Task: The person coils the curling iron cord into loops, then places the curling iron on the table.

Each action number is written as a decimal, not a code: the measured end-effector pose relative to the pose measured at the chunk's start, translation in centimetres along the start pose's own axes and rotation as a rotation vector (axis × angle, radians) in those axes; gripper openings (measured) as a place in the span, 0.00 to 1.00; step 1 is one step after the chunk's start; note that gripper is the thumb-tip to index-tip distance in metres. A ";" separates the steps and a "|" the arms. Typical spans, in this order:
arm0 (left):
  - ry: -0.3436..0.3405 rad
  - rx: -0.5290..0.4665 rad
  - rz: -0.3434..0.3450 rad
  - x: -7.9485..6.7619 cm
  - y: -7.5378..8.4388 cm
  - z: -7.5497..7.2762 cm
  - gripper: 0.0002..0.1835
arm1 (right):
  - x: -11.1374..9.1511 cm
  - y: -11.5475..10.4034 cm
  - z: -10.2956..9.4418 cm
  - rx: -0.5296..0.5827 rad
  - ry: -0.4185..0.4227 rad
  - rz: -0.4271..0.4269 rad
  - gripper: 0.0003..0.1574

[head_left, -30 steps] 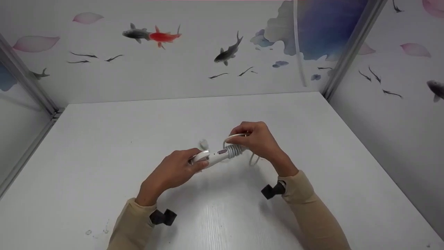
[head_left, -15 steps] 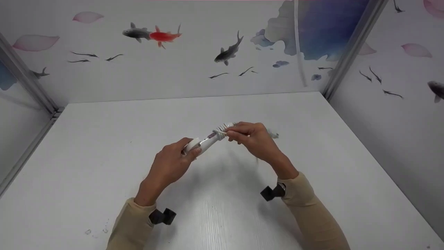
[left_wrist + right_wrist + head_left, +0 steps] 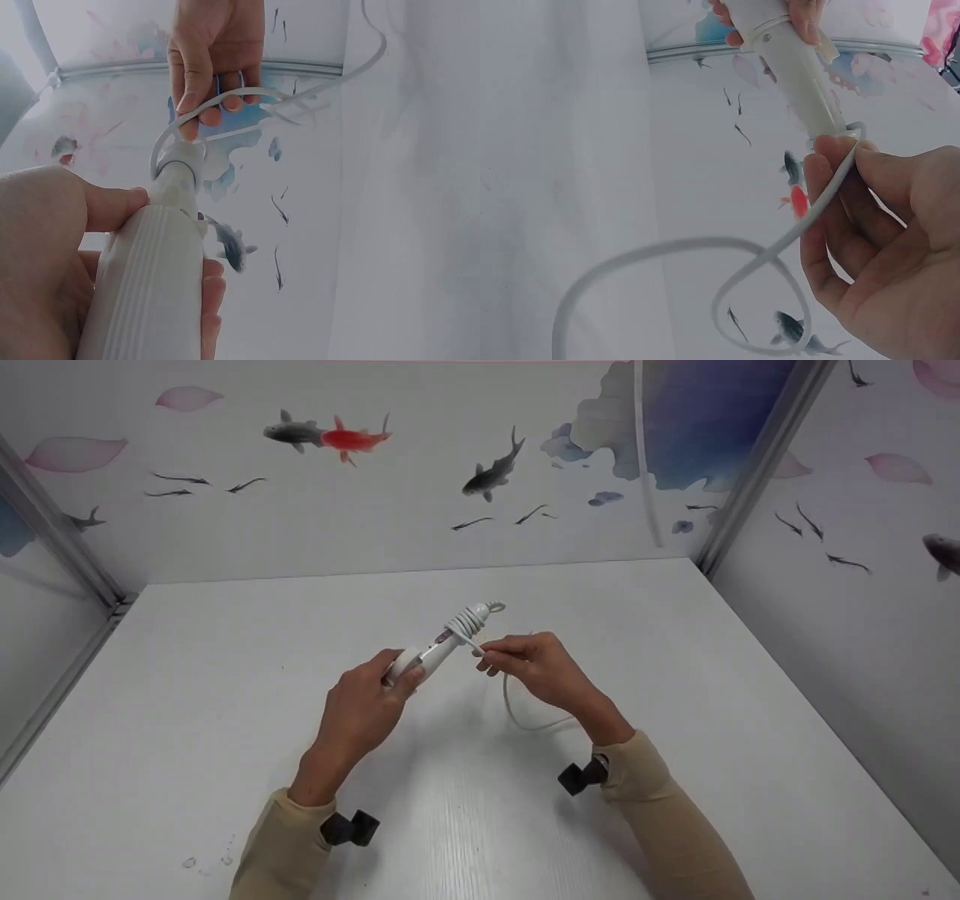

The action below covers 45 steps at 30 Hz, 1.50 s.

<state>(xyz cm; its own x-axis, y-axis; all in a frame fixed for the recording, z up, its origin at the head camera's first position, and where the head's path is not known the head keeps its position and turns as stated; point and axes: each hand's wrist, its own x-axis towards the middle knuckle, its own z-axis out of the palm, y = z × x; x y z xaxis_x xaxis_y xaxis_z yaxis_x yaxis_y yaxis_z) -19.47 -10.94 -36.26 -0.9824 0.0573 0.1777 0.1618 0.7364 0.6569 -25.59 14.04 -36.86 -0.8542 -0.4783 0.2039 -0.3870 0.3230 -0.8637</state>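
My left hand (image 3: 358, 703) grips the wide end of a white curling iron (image 3: 437, 656), which slants up and right over the table. The left wrist view shows the thumb along the ribbed white casing (image 3: 150, 281). Several turns of white cord (image 3: 465, 622) wrap the handle's far end, beside a small oval switch (image 3: 444, 636). My right hand (image 3: 536, 664) pinches the cord just off these turns between thumb and fingertips. From there the loose cord (image 3: 780, 244) hangs in a loop in the right wrist view. Its plug is hidden.
A white table (image 3: 225, 697) lies beneath both hands. White panels with printed fish and petals (image 3: 420, 525) stand behind it and at the sides, joined by metal posts (image 3: 765, 465). Black wrist cameras (image 3: 351, 829) sit at the sleeve cuffs.
The curling iron has tilted up, its wrapped end swinging away from me. My right hand has drawn the cord around the handle and now stands lower right of the turns, cord still pinched.
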 end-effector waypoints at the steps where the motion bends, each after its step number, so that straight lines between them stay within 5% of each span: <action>1: 0.003 -0.004 -0.001 0.0 0.0 -0.1 0.24 | 0.1 0.2 0.1 0.017 -0.010 0.010 0.16; 14: -0.030 -0.047 0.014 -0.1 0.0 -0.3 0.25 | 0.6 2.3 0.9 -0.026 -0.139 0.123 0.17; 22: -0.109 -0.080 0.096 -0.1 -0.2 -0.3 0.24 | 0.6 2.7 0.9 -0.061 -0.164 0.226 0.20; 29: -0.205 -0.110 0.147 -0.2 -0.3 -0.6 0.22 | 0.3 2.6 1.0 -0.086 -0.138 0.126 0.15; 37: -0.269 -0.118 0.227 -0.2 -0.8 -0.9 0.18 | 0.2 2.3 0.8 -0.318 0.005 0.116 0.11; 40: -0.304 -0.138 0.267 -0.2 -0.9 -1.1 0.15 | 0.1 2.6 0.5 -0.350 0.070 0.040 0.03; 45: -0.372 -0.180 0.314 -0.2 -1.0 -1.5 0.13 | -0.1 3.0 -0.1 -0.441 0.138 -0.067 0.05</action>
<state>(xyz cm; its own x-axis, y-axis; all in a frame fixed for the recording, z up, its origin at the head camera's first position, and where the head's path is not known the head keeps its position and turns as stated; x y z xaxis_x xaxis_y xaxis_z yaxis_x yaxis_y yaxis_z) -19.26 -12.69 -35.88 -0.8453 0.5168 0.1355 0.4353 0.5193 0.7354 -26.71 15.15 -39.39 -0.8489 -0.4066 0.3377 -0.5281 0.6260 -0.5738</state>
